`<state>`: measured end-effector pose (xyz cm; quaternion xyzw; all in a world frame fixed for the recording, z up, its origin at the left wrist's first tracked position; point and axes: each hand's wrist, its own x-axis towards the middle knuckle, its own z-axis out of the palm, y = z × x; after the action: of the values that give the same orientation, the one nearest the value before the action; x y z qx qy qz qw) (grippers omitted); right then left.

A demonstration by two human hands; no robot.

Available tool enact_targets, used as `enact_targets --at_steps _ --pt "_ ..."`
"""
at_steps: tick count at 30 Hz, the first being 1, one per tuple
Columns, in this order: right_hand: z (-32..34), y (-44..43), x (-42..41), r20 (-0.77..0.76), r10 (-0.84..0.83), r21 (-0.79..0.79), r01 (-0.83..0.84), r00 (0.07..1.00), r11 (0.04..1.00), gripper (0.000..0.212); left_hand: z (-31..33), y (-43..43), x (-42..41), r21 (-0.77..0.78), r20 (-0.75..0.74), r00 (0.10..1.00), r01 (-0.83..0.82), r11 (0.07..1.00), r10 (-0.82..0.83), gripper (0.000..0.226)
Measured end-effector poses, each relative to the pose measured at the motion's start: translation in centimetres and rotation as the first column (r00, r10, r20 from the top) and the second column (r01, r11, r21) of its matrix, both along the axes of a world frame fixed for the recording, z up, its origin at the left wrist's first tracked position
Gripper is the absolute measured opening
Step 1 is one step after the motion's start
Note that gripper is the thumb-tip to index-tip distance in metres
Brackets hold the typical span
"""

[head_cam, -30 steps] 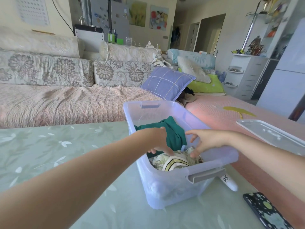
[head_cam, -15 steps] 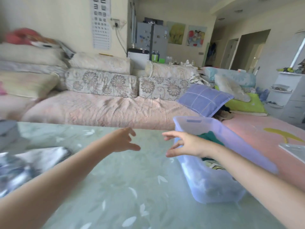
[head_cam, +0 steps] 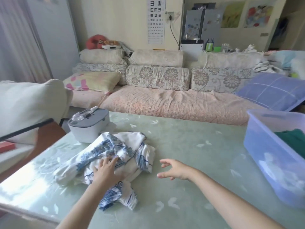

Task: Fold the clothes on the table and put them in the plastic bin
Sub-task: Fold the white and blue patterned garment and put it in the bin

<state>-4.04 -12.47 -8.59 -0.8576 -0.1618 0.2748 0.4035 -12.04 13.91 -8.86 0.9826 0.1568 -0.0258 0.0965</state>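
Centrally, the pale green table (head_cam: 189,146) carries a clear plastic bin (head_cam: 264,151) at right, dark green clothing (head_cam: 295,138) inside. Near-left lies a crumpled white-and-blue garment (head_cam: 118,151). A far-wall eye chart (head_cam: 156,20) shows rows of E shapes. The left hand (head_cam: 106,168) rests on the garment, fingers spread; the right hand (head_cam: 173,168) hovers beside it, fingers apart, empty.

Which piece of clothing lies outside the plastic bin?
The crumpled white cloth with blue print, lying on the pale green table under the left hand; the dark green cloth is inside the translucent plastic bin.
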Motion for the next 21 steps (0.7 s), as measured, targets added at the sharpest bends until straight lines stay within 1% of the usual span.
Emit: enact_targets --at_steps 2,3,4,6,8,9,10,11,12,13,14,15,16,17,18,20,21 --pt "-0.8 2.0 0.5 -0.003 -0.026 0.020 0.026 1.000 0.999 0.078 -1.0 0.5 -0.1 -0.020 0.039 0.999 -0.030 0.999 0.030 0.084" --pt "-1.2 2.9 0.8 0.014 -0.036 0.019 0.036 0.999 0.999 0.079 -1.4 0.4 -0.1 -0.044 0.108 0.993 -0.042 0.998 0.047 0.079" --pt "-1.5 3.9 1.1 0.037 -0.054 0.018 0.053 0.998 0.998 0.080 -1.7 0.2 0.1 -0.080 0.200 0.978 -0.042 0.996 0.057 0.067" --pt "-2.1 5.5 1.5 0.070 -0.101 0.028 0.099 0.992 0.995 0.083 -1.9 -0.4 0.2 -0.191 0.361 0.929 -0.018 0.981 0.087 0.035" --pt "-2.4 6.9 1.7 0.092 -0.129 0.027 0.127 0.987 0.992 0.084 -1.6 -0.9 0.4 -0.355 0.428 0.886 -0.016 0.935 0.178 0.017" --pt "-2.3 7.5 1.6 0.108 -0.137 0.023 0.135 0.985 0.991 0.083 -1.3 -1.2 0.4 -0.447 0.436 0.872 -0.006 0.895 0.224 0.013" --pt "-2.2 8.0 1.6 0.105 -0.161 0.052 0.157 0.981 0.986 0.080 -1.1 -1.7 0.4 -0.539 0.443 0.861 0.031 0.841 0.252 0.010" --pt "-2.0 8.6 1.6 0.083 -0.203 0.117 0.193 0.976 0.974 0.075 -0.7 -2.3 0.4 -0.635 0.429 0.864 0.080 0.768 0.265 0.013" --pt "-1.6 9.0 1.5 0.024 -0.257 0.199 0.248 0.966 0.948 0.071 -0.3 -3.1 0.4 -0.726 0.415 0.872 0.145 0.673 0.259 0.016" --pt "-1.4 9.8 1.4 -0.019 -0.297 0.253 0.292 0.955 0.922 0.072 -0.1 -3.8 0.6 -0.782 0.399 0.885 0.192 0.593 0.240 0.017" --pt "-1.4 10.5 1.7 -0.044 -0.342 0.277 0.340 0.939 0.899 0.081 0.0 -4.5 0.8 -0.811 0.391 0.896 0.228 0.538 0.211 0.015" --pt "-1.7 11.1 2.0 -0.038 -0.367 0.282 0.362 0.930 0.889 0.095 0.1 -5.2 0.9 -0.823 0.380 0.906 0.240 0.515 0.186 0.015" --pt "-1.8 11.6 2.3 -0.047 -0.383 0.273 0.381 0.922 0.883 0.104 0.1 -5.6 1.1 -0.832 0.373 0.911 0.244 0.498 0.177 0.017" --pt "-1.5 12.2 2.4 -0.031 -0.391 0.228 0.387 0.920 0.893 0.100 0.0 -5.8 1.2 -0.824 0.374 0.910 0.238 0.514 0.180 0.020" --pt "-1.1 12.7 2.2 -0.014 -0.398 0.138 0.396 0.917 0.908 0.084 -0.2 -5.6 1.3 -0.794 0.382 0.907 0.222 0.566 0.180 0.021" --pt "-0.7 13.3 2.6 0.090 -0.371 -0.034 0.375 0.924 0.926 0.049 -0.1 -4.7 0.8 -0.653 0.424 0.883 0.146 0.743 0.199 0.016" --pt "-0.6 13.4 2.9 0.175 -0.349 -0.081 0.367 0.921 0.927 0.036 0.0 -3.9 0.4 -0.570 0.474 0.852 0.105 0.815 0.222 0.015"
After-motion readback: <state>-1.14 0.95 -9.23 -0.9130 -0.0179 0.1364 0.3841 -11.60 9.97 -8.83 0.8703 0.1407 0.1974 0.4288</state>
